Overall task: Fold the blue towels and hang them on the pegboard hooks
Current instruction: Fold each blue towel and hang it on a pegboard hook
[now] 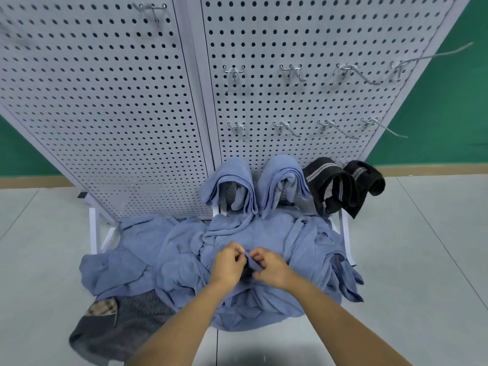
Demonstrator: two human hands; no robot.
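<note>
Here the left hand (228, 262) and right hand (270, 266) both pinched the edge of a blue towel (250, 262) between them; empty pegboard hooks (286, 128) lay straight ahead, above.

- We see a soft, even and quite bright light, which seems to come from above; the pale floor (422, 260) looks matt.
- One blurry dark shadow lies on the floor at the bottom edge, in the middle.
- The wide lens bends the pegboard (105, 101): its sides lean outward toward the top.
- The hooks (372, 122) near the right edge look stretched and smeared, and the upper left corner is blurred too.
- The blue towels (264, 233) in the centre are fairly sharp, with small shadows in their folds.
</note>
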